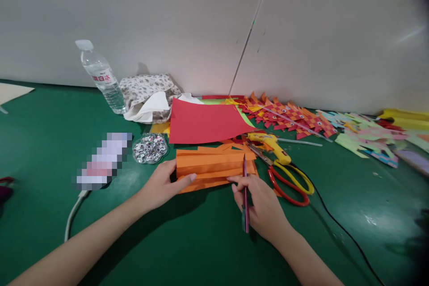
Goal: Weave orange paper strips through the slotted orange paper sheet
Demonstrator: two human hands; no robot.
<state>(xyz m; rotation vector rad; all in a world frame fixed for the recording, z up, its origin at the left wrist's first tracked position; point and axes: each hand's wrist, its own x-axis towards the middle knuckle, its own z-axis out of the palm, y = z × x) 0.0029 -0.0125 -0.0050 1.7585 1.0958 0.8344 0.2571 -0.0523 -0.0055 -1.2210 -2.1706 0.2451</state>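
A pleated sheet of orange paper (pixel 211 161) lies across the middle in front of me, its folds running left to right. My left hand (pixel 167 185) is closed on its left end, thumb on top and the fingers hidden behind the paper. Between the fingers of my right hand (pixel 256 199) is a slim dark-red pen (pixel 246 192), held nearly upright in view with its pointed end away from me. The right fingertips also touch the paper's lower right edge. Just right of the paper lie scissors (pixel 291 185) with red and yellow handles.
Behind the paper are a red sheet (pixel 208 120), a yellow glue gun (pixel 273 145) with a black cord, and woven red-orange paper fish (pixel 288 114). At left stand a water bottle (pixel 102 76), a tissue pack (pixel 149 94), a bag of googly eyes (pixel 149 148) and a blurred phone (pixel 103 161).
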